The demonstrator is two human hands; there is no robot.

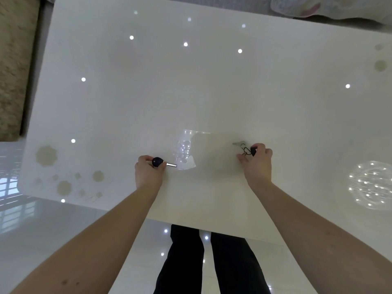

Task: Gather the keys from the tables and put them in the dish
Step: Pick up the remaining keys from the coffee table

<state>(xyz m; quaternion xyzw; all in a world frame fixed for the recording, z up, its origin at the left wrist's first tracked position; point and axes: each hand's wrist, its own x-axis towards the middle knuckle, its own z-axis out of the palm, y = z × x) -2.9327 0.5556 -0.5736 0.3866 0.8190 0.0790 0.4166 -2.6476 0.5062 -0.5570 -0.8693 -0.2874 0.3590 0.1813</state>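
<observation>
A glossy white table (pixel 191 85) fills the view. My left hand (pixel 147 172) pinches a key with a round dark head (pixel 158 161); its short silver shaft points right, low over the tabletop near the front edge. My right hand (pixel 257 161) grips a small bunch of keys (pixel 244 147): a dark fob, metal rings and a silver key that sticks out to the left, just above or on the table surface. No dish is in view.
The tabletop mirrors ceiling lights and a chandelier (pixel 370 184) at the right. A tan rug (pixel 14 66) lies beyond the table's left side. Pale fabric (pixel 318 7) lies past the far right edge. My dark-trousered legs (pixel 210 262) stand on a shiny floor below.
</observation>
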